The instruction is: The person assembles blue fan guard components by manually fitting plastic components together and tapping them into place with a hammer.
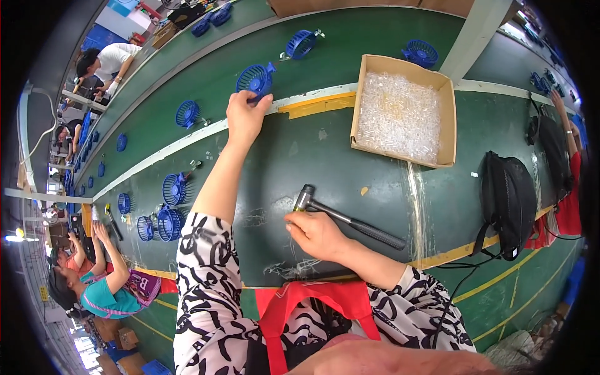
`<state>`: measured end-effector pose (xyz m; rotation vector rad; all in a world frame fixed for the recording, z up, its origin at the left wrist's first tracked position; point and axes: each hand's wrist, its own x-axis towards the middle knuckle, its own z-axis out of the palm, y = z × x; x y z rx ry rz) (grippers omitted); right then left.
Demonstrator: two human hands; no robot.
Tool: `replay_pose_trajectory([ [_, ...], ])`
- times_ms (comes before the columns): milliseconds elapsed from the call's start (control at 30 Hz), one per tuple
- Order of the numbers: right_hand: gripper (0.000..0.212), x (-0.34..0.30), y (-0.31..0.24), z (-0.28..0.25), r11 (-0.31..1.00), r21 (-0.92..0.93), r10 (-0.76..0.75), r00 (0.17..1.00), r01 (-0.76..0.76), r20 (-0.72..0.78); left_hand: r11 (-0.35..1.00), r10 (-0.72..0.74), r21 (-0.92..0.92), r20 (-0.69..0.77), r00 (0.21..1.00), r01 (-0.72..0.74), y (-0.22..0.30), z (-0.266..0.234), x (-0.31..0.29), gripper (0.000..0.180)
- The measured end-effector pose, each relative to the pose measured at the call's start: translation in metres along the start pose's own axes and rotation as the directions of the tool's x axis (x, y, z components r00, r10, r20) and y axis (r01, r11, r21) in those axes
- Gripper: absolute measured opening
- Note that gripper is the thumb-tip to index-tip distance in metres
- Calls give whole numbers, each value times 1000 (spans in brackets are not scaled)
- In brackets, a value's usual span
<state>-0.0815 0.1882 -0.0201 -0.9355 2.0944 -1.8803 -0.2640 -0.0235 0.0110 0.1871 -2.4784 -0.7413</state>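
Left hand [245, 115] reaches far out from the body, fingers closed on the handle end of a blue fan guard [255, 79]. Guard: round blue plastic grille with radial ribs and a short stub at one side. It sits on the green conveyor belt [187, 75], just beyond the white edge strip [187, 139], up and left of the hammer [347, 217].

Right hand [317, 234] rests on the dark green workbench [312, 156], fingers curled loosely, fingertips touching the bench just below the hammer's metal head; whether they pinch anything small cannot be told. Hammer lies flat, black grip pointing right.

Up and right of the hammer: open cardboard box [447, 119] filled with small clear plastic parts. Right of the hammer: a black bag [509, 200]. Left of the hammer: several more blue guards in a cluster [165, 215]; others ride spaced along the belt.

Bench surface is scratched, with yellow tape at its near edge. Other workers sit along the line at left and right.
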Motion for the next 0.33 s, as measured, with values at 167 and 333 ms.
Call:
replay_pose_trajectory([
  [167, 13, -1, 0, -1, 964, 196, 192, 980, -181, -43, 976, 204, -96, 70, 976, -197, 20, -68, -60, 35],
  [333, 16, 6, 11, -3, 925, 237, 335, 933, -298, -134, 930, 361, -144, 203, 910, -337, 4, -136, -135, 37],
])
